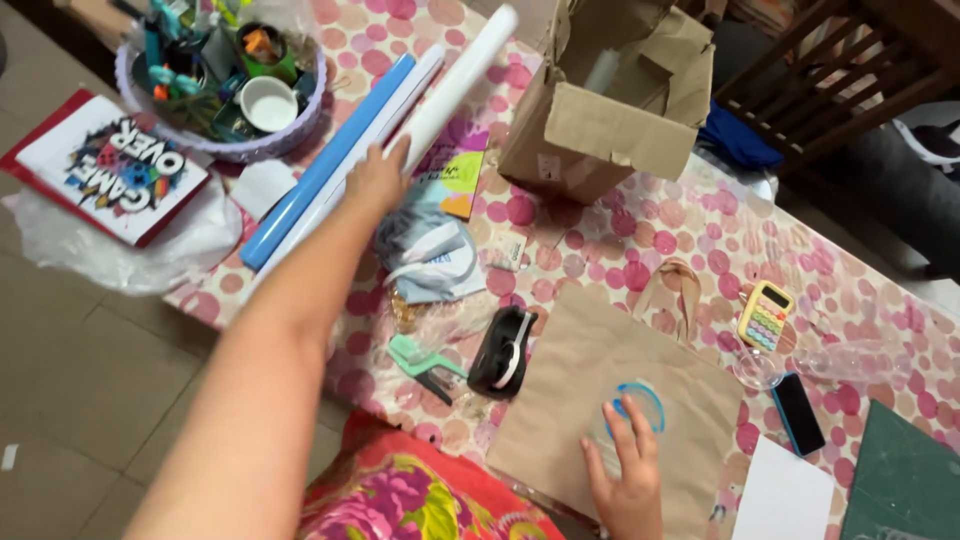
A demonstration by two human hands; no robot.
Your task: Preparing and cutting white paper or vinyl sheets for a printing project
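Note:
My left hand (375,178) reaches across the table and grips a white roll (458,80), lifted at an angle above a blue roll (322,165) and another white roll (400,100) lying on the spotted tablecloth. My right hand (628,482) rests with fingers spread on a brown paper bag (570,400) lying flat at the near edge, its fingertips touching a blue ring (652,395) on the bag.
An open cardboard box (610,100) stands at the back. A lilac basket (225,150) of small items sits far left beside a red-edged book (105,165). A black tape dispenser (503,350), green stapler (425,362), pastel calculator (765,315), phone (798,413) and clear cup (830,362) lie nearby.

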